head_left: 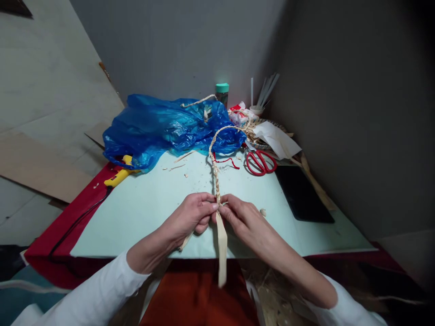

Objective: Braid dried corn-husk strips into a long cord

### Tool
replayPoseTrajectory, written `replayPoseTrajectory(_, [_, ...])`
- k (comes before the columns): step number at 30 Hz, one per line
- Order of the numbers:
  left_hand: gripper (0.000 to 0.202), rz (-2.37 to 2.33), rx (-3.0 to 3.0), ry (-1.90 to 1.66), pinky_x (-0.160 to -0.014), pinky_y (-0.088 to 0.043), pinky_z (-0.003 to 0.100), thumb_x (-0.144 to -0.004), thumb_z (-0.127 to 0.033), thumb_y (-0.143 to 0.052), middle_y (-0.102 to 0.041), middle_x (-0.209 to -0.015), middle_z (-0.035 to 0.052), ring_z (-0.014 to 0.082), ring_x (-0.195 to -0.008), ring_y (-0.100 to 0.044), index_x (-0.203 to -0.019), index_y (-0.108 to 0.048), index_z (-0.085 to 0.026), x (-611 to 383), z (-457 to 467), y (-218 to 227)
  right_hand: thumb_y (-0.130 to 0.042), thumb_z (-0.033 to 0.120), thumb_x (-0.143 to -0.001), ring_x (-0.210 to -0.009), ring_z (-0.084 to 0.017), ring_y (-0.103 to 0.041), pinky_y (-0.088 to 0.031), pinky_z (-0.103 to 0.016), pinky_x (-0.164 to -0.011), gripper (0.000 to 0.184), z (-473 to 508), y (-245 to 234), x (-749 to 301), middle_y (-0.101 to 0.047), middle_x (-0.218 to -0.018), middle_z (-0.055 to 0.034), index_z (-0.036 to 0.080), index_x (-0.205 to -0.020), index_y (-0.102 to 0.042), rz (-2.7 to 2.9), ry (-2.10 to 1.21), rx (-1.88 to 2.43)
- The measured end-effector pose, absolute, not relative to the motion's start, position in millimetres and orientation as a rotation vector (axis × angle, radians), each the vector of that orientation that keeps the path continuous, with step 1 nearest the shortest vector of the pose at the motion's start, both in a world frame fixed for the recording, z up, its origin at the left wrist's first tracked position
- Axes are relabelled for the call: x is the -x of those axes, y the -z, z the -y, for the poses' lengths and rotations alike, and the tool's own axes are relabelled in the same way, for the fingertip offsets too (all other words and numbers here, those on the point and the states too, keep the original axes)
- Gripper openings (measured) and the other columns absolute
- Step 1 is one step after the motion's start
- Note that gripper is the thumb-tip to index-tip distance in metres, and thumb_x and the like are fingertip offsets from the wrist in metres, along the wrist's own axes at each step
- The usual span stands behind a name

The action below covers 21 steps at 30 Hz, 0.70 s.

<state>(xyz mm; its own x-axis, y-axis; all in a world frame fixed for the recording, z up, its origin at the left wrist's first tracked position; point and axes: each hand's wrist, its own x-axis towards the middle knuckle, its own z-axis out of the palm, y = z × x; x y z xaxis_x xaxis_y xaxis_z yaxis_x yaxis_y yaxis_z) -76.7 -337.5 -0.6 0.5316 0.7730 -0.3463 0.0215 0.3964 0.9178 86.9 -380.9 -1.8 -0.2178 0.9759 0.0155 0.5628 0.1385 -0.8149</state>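
A pale braided cord [216, 181] of flat dried plant strips runs from my hands back over the table and curves right toward a basket. My left hand [199, 213] pinches the near end of the braid from the left. From the right, my right hand [239, 213] pinches the same spot, fingertips close to the left ones. One wide loose strip [222, 249] hangs from the braid between my hands, past the table's front edge. Another strip end [185, 242] shows beneath my left hand. A thin red string [227, 160] lies beside the braid.
A crumpled blue plastic bag [159, 129] covers the back left, near a corded yellow glue gun [118, 176]. Red-handled scissors [261, 163], a black tablet-like slab [302, 192] and white paper [277, 138] lie right. A green-lidded jar [222, 93] and white sticks [267, 88] stand behind.
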Motion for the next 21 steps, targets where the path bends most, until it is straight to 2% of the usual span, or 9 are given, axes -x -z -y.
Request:
replayPoseTrajectory(2, [0.018,-0.921,-1.106,-0.576,-0.038,-0.013,0.018,-0.082,-0.029,-0.060,-0.050,-0.057,-0.0048,0.0007,-0.038,-0.026,-0.088,-0.055,-0.013,77.2,339.8,-1.0,-0.036,0.030,-0.097,-0.063,-0.015,-0.051,-0.034,-0.025,-0.061,0.019,383.5,-2.5,-87.0,-0.058,-0.070,0.0011,0.019,-0.108,-0.048,1.905,-0.848,1.569])
replayPoseTrajectory(3, [0.018,-0.940,-1.138,-0.581,-0.038,-0.013,0.018,-0.083,-0.030,-0.059,-0.053,-0.058,-0.0035,0.0008,-0.038,-0.028,-0.087,-0.055,-0.013,77.3,340.8,-1.8,-0.036,0.030,-0.097,-0.060,-0.015,-0.050,-0.033,-0.025,-0.059,0.019,383.8,-4.3,-87.3,-0.057,-0.068,0.0014,0.019,-0.108,-0.047,1.935,-0.806,1.616])
replayPoseTrajectory(7, [0.015,-1.033,-1.264,-0.620,-0.039,-0.017,0.017,-0.083,-0.026,-0.057,-0.058,-0.057,-0.0013,0.0012,-0.039,-0.030,-0.079,-0.054,-0.012,74.8,343.3,-3.8,-0.036,0.028,-0.096,-0.051,-0.013,-0.042,-0.028,-0.025,-0.053,0.021,380.1,-7.8,-89.2,-0.050,-0.060,0.0020,0.021,-0.081,-0.048,2.009,-0.742,1.701])
replayPoseTrajectory(9, [0.013,-1.052,-1.270,-0.639,-0.039,-0.019,0.016,-0.082,-0.024,-0.057,-0.060,-0.058,-0.0001,0.0018,-0.040,-0.031,-0.077,-0.053,-0.013,72.2,343.4,-3.9,-0.037,0.027,-0.096,-0.051,-0.012,-0.042,-0.028,-0.025,-0.053,0.023,378.5,-8.1,-89.8,-0.050,-0.059,0.0023,0.021,-0.076,-0.047,1.979,-0.744,1.687])
replayPoseTrajectory(12, [0.013,-1.065,-1.253,-0.652,-0.038,-0.026,0.016,-0.081,-0.025,-0.058,-0.063,-0.062,0.0017,0.0045,-0.041,-0.042,-0.076,-0.052,-0.014,69.2,343.6,-3.4,-0.037,0.027,-0.096,-0.052,-0.012,-0.046,-0.030,-0.024,-0.054,0.024,381.0,-9.5,-87.6,-0.053,-0.060,0.0017,0.021,-0.076,-0.049,1.931,-0.770,1.639])
replayPoseTrajectory(14, [0.012,-1.083,-1.262,-0.652,-0.038,-0.029,0.017,-0.081,-0.024,-0.057,-0.062,-0.058,0.0007,0.0059,-0.040,-0.045,-0.075,-0.053,-0.015,69.2,344.3,-3.2,-0.036,0.027,-0.096,-0.053,-0.012,-0.048,-0.031,-0.024,-0.054,0.024,386.8,-10.2,-83.1,-0.056,-0.062,0.0012,0.021,-0.078,-0.050,1.901,-0.779,1.601])
replayPoseTrajectory(18, [0.012,-1.068,-1.224,-0.658,-0.037,-0.019,0.015,-0.083,-0.024,-0.056,-0.051,-0.043,-0.0049,0.0025,-0.034,-0.032,-0.075,-0.054,-0.015,73.7,346.3,-2.1,-0.037,0.025,-0.096,-0.048,-0.011,-0.048,-0.031,-0.023,-0.051,0.019,401.7,-2.7,-69.4,-0.057,-0.061,0.0018,0.020,-0.084,-0.052,1.908,-0.724,1.519])
replayPoseTrajectory(21, [0.018,-0.991,-1.128,-0.692,-0.038,-0.017,0.013,-0.083,-0.029,-0.059,-0.046,-0.043,-0.0067,0.0013,-0.037,-0.032,-0.075,-0.056,-0.014,77.7,345.7,-0.7,-0.038,0.018,-0.094,-0.053,-0.013,-0.055,-0.034,-0.024,-0.053,0.018,407.6,9.6,-62.4,-0.064,-0.071,-0.0019,0.018,-0.092,-0.055,1.975,-0.537,1.462])
